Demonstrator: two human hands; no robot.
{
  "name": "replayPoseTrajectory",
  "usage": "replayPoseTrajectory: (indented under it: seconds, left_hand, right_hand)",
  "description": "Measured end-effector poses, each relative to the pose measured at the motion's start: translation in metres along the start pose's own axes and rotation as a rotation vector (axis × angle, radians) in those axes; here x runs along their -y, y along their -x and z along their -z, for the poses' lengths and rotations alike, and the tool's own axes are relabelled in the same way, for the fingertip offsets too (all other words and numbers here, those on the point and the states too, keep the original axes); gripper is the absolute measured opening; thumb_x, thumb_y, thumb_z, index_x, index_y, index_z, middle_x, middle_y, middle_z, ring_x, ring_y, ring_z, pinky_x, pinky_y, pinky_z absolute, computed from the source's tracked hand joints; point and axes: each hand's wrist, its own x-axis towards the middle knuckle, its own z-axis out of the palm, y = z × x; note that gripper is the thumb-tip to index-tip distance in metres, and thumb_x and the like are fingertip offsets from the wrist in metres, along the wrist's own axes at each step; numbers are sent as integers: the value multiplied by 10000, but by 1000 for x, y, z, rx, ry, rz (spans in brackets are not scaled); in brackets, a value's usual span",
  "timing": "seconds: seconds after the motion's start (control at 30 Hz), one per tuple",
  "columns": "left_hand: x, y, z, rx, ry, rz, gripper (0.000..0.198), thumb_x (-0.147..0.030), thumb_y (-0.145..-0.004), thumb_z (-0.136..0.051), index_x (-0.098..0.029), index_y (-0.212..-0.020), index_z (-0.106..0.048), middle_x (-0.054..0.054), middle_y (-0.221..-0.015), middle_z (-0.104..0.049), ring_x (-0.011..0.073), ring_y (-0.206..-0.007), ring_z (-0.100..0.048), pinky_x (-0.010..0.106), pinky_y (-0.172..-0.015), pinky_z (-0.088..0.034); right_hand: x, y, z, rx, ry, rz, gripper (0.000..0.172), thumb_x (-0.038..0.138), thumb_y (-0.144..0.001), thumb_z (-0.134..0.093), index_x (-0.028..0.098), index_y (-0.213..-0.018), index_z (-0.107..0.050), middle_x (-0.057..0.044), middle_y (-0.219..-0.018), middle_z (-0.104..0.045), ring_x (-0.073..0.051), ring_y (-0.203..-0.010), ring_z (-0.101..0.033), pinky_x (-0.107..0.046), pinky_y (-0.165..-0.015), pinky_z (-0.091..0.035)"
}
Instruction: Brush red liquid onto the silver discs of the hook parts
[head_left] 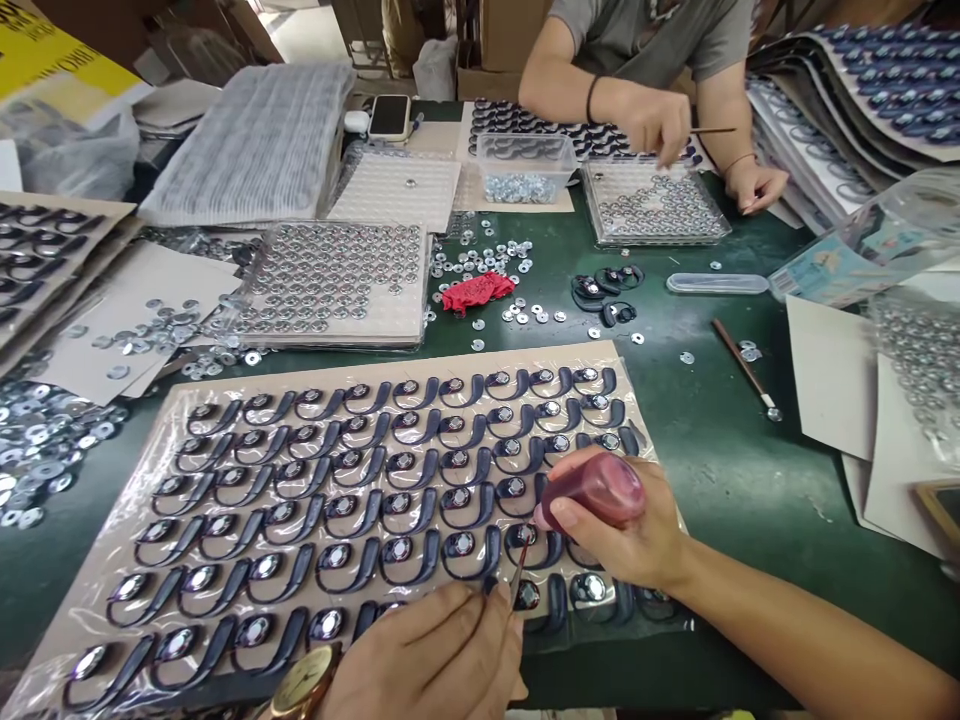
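Note:
My right hand (637,530) is wrapped round a dark pink squeeze bottle (596,490), tilted with its narrow end down toward the left. Below it lies a card sheet (442,362) under clear film, bearing rows of dark curved bands (409,505), each with a shiny round faceted piece. My left hand (442,650), with a gold watch (304,682) at the wrist, rests over the sheet's near edge. Its fingers are closed on a slim pointed tool (519,572), whose tip is at one round piece near the bottle's end. The tool's exact kind is unclear.
Opposite, a co-worker's hand (660,125) holds a thin stick above a tray of small shiny pieces (652,210). Another filled tray (337,285), a red crumpled cloth (478,292), loose metal discs (45,450) and a brown stick (742,365) lie on the green table (720,480).

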Motion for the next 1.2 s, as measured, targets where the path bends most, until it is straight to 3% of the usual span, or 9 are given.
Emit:
replayPoseTrajectory:
  seconds: [0.2,0.33,0.5,0.67,0.9,1.2]
  left_hand:
    - [1,1,-4,-14,0,-4,191,-169,-921,-483,-121,-973,-661,41,-991,-703,144,-934,-660,244,-818,-553]
    - [0,2,-5,-6,11,21,189,-154,-916,-489,-117,-984,-661,49,-995,-702,159,-939,-663,266,-825,-558]
    - [-1,2,-2,4,23,18,203,-131,-918,-473,-110,-986,-662,63,-1007,-699,166,-944,-665,272,-807,-572]
    - [2,-1,-2,1,55,38,207,-131,-919,-469,-112,-961,-670,58,-962,-710,157,-915,-672,266,-808,-570]
    - [8,-5,-6,-180,85,63,260,-118,-929,-419,-110,-906,-678,57,-914,-715,148,-847,-679,256,-802,-556]
    - [13,-9,2,-123,204,120,216,-128,-921,-445,-110,-936,-660,51,-931,-712,137,-862,-681,248,-803,-561]
  right_hand:
    - [1,0,1,-5,28,-6,106,217,-781,-632,164,-870,-609,-17,-585,-661,-157,-497,-628,-268,-503,-529]
    - [1,2,2,-88,21,34,88,198,-757,-651,168,-827,-608,-17,-583,-647,-139,-466,-601,-242,-449,-497]
    - [-2,3,1,-5,15,-38,107,214,-784,-626,165,-876,-603,-17,-576,-648,-161,-511,-628,-266,-499,-523]
    - [1,0,2,-11,54,-30,80,246,-796,-610,179,-840,-615,5,-541,-630,-148,-473,-609,-254,-485,-516]
    - [4,-2,4,-44,80,-6,81,255,-796,-604,182,-763,-613,10,-550,-629,-120,-433,-576,-228,-452,-487]
    - [5,-3,4,-17,62,-2,61,253,-792,-600,192,-792,-604,6,-555,-642,-128,-423,-573,-245,-432,-485]
